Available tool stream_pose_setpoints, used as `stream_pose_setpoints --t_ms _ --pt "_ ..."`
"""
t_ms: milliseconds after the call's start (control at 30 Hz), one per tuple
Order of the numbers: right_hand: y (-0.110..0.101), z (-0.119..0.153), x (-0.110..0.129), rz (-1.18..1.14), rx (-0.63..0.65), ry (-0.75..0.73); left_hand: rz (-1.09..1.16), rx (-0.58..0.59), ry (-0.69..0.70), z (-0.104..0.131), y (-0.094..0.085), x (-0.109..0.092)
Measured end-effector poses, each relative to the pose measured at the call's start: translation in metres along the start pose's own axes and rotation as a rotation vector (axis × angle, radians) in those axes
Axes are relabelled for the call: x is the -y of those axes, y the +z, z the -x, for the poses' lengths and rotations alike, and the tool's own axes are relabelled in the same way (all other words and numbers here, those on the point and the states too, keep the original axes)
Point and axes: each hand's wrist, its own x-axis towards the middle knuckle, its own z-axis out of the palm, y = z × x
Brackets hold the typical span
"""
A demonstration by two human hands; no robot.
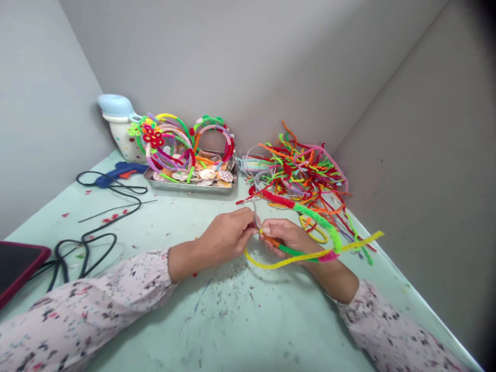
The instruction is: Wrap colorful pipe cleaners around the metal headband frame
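Nearest you, your two patterned sleeves (116,299) come in over the pale green table (232,336), with a dark, red-edged device (23,266) cut off at the left edge.

Your left hand (228,232) is closed in a fingertip pinch at the bare grey section of the hoop (321,219), and your right hand (287,235) grips its orange-wrapped part just beside. The hoop stands raised in front of you, arching over your right wrist in red, green and pink. A yellow strip (275,264) loops below your fingers, its free end out past the hoop on the right.

You look to be at the winding step, starting yellow where orange stops. Carrying it on would call for a steady right grip while your left draws the strip snugly round the grey core. Your fingertips hide the join, so you can't tell whether the left pinches core, strip or both.

Beyond, a black cord (134,209) lies at left near a blue glue gun (120,173). The metal tray (189,189) bears shells (207,174) and finished-looking hoops (170,139), overlapping too much to count. Right of it, a tangled pile of fuzzy strips (302,165) hides whatever lies beneath. Farthest back stand a lidded cup (127,137), partly covered by flowers, and the grey wall (240,62).
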Motion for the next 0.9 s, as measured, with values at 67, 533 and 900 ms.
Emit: stream_pose_setpoints --t_ms 67,533,900 --pt "-0.002 0.000 -0.002 -0.055 0.023 0.024 -0.005 0.018 0.041 0.000 -0.001 -0.001" --pt "-0.013 0.003 -0.017 -0.258 0.245 0.085 -0.035 0.117 0.183 -0.002 -0.008 -0.009" --pt "-0.010 0.003 -0.013 -0.236 0.142 0.043 0.228 0.028 0.000 -0.004 -0.004 -0.010"
